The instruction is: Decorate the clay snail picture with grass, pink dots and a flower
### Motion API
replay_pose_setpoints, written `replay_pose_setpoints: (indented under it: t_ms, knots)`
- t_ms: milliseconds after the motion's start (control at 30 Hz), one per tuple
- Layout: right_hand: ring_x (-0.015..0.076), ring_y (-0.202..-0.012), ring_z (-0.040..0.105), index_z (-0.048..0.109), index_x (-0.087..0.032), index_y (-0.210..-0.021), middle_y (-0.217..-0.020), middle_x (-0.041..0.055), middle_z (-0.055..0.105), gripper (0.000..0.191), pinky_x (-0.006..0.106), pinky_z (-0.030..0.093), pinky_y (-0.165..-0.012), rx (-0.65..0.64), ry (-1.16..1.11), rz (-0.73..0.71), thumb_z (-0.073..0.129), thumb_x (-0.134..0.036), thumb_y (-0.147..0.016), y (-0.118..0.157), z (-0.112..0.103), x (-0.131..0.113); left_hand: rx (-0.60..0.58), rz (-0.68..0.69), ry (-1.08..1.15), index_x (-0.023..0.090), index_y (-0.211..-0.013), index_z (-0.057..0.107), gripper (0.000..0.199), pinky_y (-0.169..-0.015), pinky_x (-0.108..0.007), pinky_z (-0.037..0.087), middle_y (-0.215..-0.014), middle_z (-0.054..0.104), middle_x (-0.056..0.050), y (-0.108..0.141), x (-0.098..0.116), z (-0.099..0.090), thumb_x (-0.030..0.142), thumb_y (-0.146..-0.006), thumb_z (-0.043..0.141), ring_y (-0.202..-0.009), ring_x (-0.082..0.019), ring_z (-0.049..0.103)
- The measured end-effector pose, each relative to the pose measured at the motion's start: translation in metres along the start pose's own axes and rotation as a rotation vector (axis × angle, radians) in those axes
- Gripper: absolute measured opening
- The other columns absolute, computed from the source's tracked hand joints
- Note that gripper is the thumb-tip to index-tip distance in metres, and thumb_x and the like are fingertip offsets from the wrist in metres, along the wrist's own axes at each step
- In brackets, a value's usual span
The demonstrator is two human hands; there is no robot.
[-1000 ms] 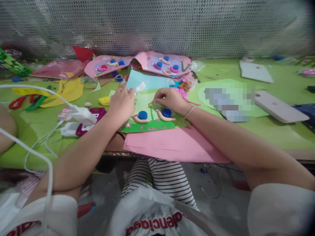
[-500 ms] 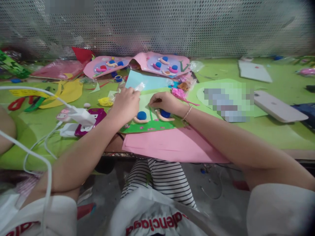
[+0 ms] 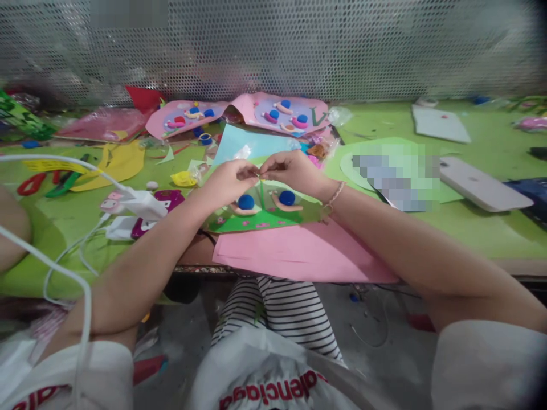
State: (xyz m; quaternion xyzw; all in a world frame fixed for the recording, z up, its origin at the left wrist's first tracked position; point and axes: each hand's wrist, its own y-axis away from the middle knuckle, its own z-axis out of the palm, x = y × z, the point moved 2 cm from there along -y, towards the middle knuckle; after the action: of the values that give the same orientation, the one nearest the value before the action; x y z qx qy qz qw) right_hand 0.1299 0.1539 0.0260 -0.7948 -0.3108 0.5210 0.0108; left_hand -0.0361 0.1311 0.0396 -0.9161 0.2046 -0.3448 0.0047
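Note:
Both hands meet over a craft picture with a green lower part [image 3: 256, 222]. My left hand [image 3: 233, 179] is closed, thumb and fingertips pinched together above the picture. My right hand [image 3: 293, 171] pinches too, its fingertips touching or almost touching the left ones. Whatever lies between the fingertips is too small to name; a yellowish speck shows just below them. Under the fingers a thin green strip [image 3: 262, 196] stands like a stem. On either side of it is a clay snail, with a left blue shell [image 3: 245, 202] and a right blue shell [image 3: 286, 197].
Pink sheets [image 3: 294, 250] lie under the picture at the table edge. Behind are a light blue sheet [image 3: 239, 142] and pink snail pictures [image 3: 252, 108]. White chargers [image 3: 143, 204], cables and scissors [image 3: 34, 182] are left; a phone [image 3: 482, 185] is right.
My left hand has moved right and slightly down to meet my right hand at the stem's top. The right fingertips have risen a little, uncovering the right snail.

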Motion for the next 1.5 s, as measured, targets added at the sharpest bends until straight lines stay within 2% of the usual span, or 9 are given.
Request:
replay_pose_setpoints:
  t_ms: [167, 267, 433, 600, 867, 1000, 1133, 1333, 1500]
  knots:
    - [0.0094, -0.066, 0.057, 0.069, -0.013, -0.074, -0.077, 0.0031, 0.062, 0.008, 0.022, 0.046, -0.063, 0.013, 0.094, -0.061, 0.067, -0.020, -0.070, 0.003, 0.001, -0.011, -0.039, -0.056, 0.268, 0.012, -0.098, 0.061, 0.033, -0.076, -0.026, 0.050, -0.093, 0.069, -0.008, 0.001, 0.000, 0.004, 0.021, -0.068, 0.068, -0.086, -0.018, 0.064]
    - [0.0097, -0.067, 0.057, 0.070, -0.014, -0.077, -0.078, 0.0029, 0.062, 0.008, 0.024, 0.047, -0.065, 0.021, 0.131, -0.046, 0.067, -0.017, -0.071, 0.005, 0.003, -0.013, -0.021, -0.067, 0.267, 0.012, -0.095, 0.061, 0.031, -0.075, -0.026, 0.049, -0.091, 0.069, -0.007, 0.002, -0.001, 0.006, 0.020, -0.066, 0.069, -0.085, -0.017, 0.065]
    - [0.0121, -0.067, 0.062, 0.065, -0.012, -0.094, -0.080, 0.0043, 0.068, 0.021, 0.028, 0.051, -0.066, 0.090, 0.013, 0.065, 0.065, -0.014, -0.073, 0.010, 0.005, -0.016, -0.021, -0.079, 0.270, 0.015, -0.091, 0.063, 0.023, -0.069, -0.025, 0.049, -0.084, 0.069, -0.004, 0.002, -0.004, 0.009, 0.021, -0.068, 0.066, -0.079, -0.017, 0.065]
    - [0.0130, -0.073, 0.064, 0.064, -0.012, -0.085, -0.081, 0.0050, 0.069, 0.011, 0.028, 0.051, -0.069, 0.183, 0.025, 0.070, 0.064, -0.013, -0.074, 0.014, -0.002, -0.019, 0.016, -0.083, 0.268, 0.015, -0.095, 0.065, 0.028, -0.062, -0.024, 0.046, -0.078, 0.066, -0.003, 0.001, -0.005, 0.009, 0.023, -0.068, 0.067, -0.072, -0.015, 0.062]
    - [0.0097, -0.067, 0.061, 0.063, -0.014, -0.077, -0.072, 0.0009, 0.067, 0.010, 0.022, 0.049, -0.065, 0.046, 0.019, 0.162, 0.067, -0.010, -0.069, 0.017, 0.002, -0.007, 0.056, -0.134, 0.198, 0.014, -0.083, 0.064, 0.021, -0.059, -0.023, 0.044, -0.079, 0.066, -0.004, 0.001, -0.003, 0.005, 0.023, -0.065, 0.069, -0.069, -0.014, 0.060]
    - [0.0105, -0.066, 0.062, 0.058, -0.014, -0.079, -0.069, 0.0004, 0.066, 0.015, 0.022, 0.049, -0.062, 0.042, -0.007, 0.202, 0.067, -0.009, -0.068, 0.018, 0.008, -0.003, 0.067, -0.152, 0.164, 0.015, -0.080, 0.058, 0.020, -0.059, -0.023, 0.044, -0.080, 0.065, -0.003, 0.001, -0.003, 0.005, 0.021, -0.064, 0.070, -0.069, -0.013, 0.060]
    - [0.0104, -0.065, 0.060, 0.059, -0.014, -0.077, -0.071, 0.0021, 0.066, 0.010, 0.022, 0.048, -0.061, 0.050, 0.033, 0.151, 0.068, -0.016, -0.071, 0.019, 0.010, -0.002, 0.071, -0.156, 0.184, 0.015, -0.077, 0.055, 0.020, -0.059, -0.023, 0.044, -0.077, 0.064, -0.002, 0.002, -0.002, 0.005, 0.021, -0.064, 0.070, -0.069, -0.013, 0.060]
    - [0.0100, -0.064, 0.062, 0.063, -0.013, -0.078, -0.069, 0.0031, 0.067, 0.005, 0.022, 0.051, -0.063, 0.050, 0.013, 0.147, 0.059, -0.017, -0.079, 0.019, 0.008, -0.001, 0.050, -0.208, 0.176, 0.016, -0.087, 0.060, 0.025, -0.055, -0.023, 0.043, -0.076, 0.066, -0.002, 0.003, 0.000, 0.002, 0.024, -0.065, 0.071, -0.066, -0.014, 0.061]
    - [0.0092, -0.061, 0.060, 0.058, -0.014, -0.074, -0.067, 0.0028, 0.065, 0.011, 0.021, 0.050, -0.061, 0.050, -0.025, 0.201, 0.056, -0.020, -0.084, 0.018, 0.011, -0.001, 0.065, -0.194, 0.158, 0.014, -0.082, 0.063, 0.024, -0.061, -0.025, 0.045, -0.076, 0.066, -0.005, 0.002, -0.001, 0.003, 0.025, -0.063, 0.073, -0.068, -0.016, 0.060]
